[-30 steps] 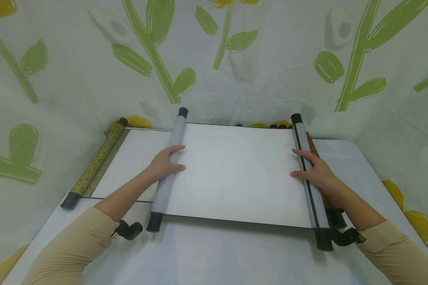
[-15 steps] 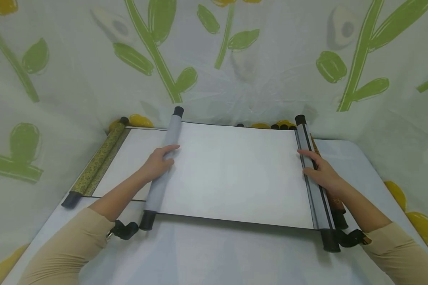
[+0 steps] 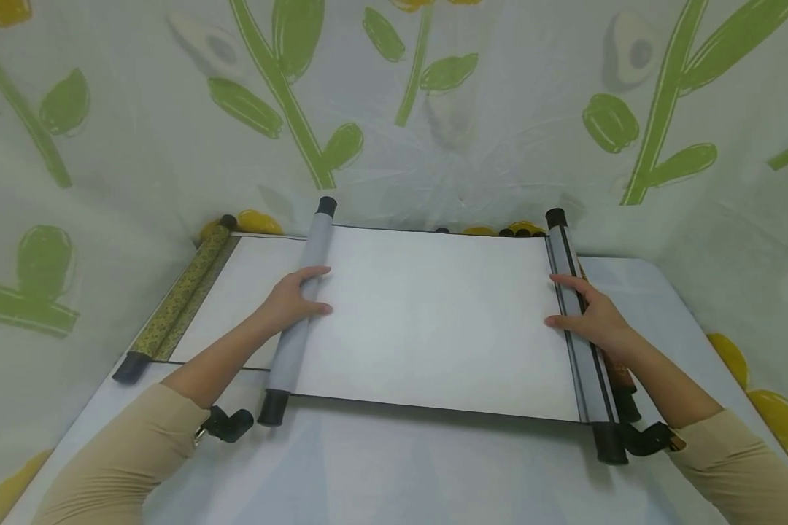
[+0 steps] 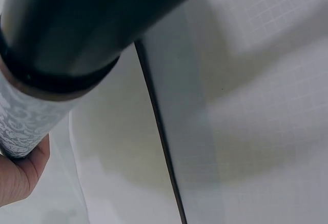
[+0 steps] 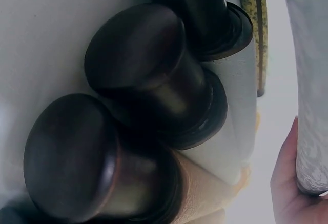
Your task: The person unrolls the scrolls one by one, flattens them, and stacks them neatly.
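Note:
A hanging scroll lies partly unrolled, its white paper (image 3: 427, 321) stretched between two silver-grey brocade rolls with black end knobs. My left hand (image 3: 287, 300) grips the left roll (image 3: 284, 361), fingers over the top and thumb reaching past it onto the paper. On the other side my right hand (image 3: 597, 321) holds the right roll (image 3: 587, 386), which has dark stripes along it, in the same way. In the left wrist view the roll's black knob (image 4: 61, 39) fills the upper left, with part of the hand (image 4: 23, 178) around the patterned roll. Much of each palm is hidden.
A second scroll with a yellow-green patterned roll (image 3: 180, 299) lies open at the left, its white sheet (image 3: 236, 292) running under the grey one. A brown roll (image 3: 620, 380) sits beneath the right roll. Several black knobs (image 5: 136, 49) crowd the right wrist view. The white table (image 3: 400, 474) extends in front.
Both hands have moved slightly apart with the rolls, left roll leftward and right roll rightward, exposing more white paper. Since half a second ago, both thumbs have reached further inward over the paper.

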{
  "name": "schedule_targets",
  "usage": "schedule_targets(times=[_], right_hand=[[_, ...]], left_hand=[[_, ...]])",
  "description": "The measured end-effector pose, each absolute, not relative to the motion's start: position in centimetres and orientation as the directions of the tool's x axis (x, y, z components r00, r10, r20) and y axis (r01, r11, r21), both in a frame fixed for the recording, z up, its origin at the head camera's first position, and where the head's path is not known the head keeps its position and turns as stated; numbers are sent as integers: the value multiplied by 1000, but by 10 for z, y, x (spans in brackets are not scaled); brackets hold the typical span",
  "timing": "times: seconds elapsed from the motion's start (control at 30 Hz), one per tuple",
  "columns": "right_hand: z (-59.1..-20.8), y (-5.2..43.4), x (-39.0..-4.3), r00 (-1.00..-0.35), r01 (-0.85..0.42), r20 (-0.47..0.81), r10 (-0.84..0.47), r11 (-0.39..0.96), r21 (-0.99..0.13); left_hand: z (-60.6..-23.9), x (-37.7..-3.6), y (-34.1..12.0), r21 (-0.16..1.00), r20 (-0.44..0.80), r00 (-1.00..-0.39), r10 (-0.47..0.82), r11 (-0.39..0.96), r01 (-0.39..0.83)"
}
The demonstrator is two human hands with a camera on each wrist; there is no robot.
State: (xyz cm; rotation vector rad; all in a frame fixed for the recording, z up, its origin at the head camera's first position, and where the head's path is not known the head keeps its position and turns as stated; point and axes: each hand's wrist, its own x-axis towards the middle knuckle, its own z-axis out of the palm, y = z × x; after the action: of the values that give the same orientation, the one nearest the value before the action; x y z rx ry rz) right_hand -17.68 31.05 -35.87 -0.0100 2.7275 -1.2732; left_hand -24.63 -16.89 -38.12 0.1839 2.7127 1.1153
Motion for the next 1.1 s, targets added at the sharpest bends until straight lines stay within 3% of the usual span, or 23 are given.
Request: schedule_targets(times=[0.47,0.73,1.1], right_hand=[[-361,322,-175,-994,13,-81,-78,633,-774],[-362,326,-174,-997,42,-78,-24,666,-745],[-366,328,-171,-998,7,-51,-46,664,-747]], left_hand=[[-386,-253,-185,705,-62,-970,234,699,123],[-383,-254,-185,692,-98,-970,222,716,94],[-382,-252,-188,633,-136,-958,251,766,111]])
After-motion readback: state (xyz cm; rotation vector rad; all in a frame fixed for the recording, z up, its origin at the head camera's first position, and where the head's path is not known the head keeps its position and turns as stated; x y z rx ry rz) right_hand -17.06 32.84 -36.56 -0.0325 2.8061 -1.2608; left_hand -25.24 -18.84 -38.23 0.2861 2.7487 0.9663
